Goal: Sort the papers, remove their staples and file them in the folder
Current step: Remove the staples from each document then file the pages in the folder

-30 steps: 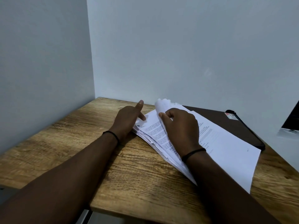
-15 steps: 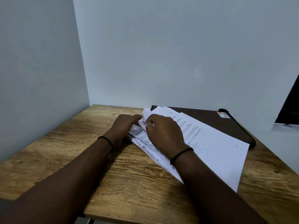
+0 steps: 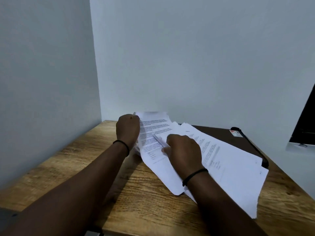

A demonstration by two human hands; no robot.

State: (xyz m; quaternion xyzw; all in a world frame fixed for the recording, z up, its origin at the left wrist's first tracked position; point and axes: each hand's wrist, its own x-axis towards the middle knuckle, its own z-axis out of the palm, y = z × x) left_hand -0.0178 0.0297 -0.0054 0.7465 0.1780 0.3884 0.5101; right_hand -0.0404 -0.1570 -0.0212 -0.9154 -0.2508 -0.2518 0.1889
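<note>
A stack of white printed papers point(image 3: 230, 167) lies spread across the wooden desk point(image 3: 85, 159) and over a dark brown folder point(image 3: 221, 135). My left hand point(image 3: 127, 130) grips the top left corner of a printed sheet point(image 3: 153, 133) and lifts it off the stack. My right hand point(image 3: 184, 150) rests on the stack, its fingers curled onto the papers at the lifted sheet's right edge. Any staples are too small to make out.
The folder has a black spine point(image 3: 250, 143) and a small red and white sticker point(image 3: 234, 132) at its far right corner. A dark monitor edge point(image 3: 305, 126) stands at the right. Pale walls close in behind and to the left of the desk.
My left hand has taken hold of the corner of a sheet and raised it. My right hand has slid down onto the stack. The camera has tilted upward.
</note>
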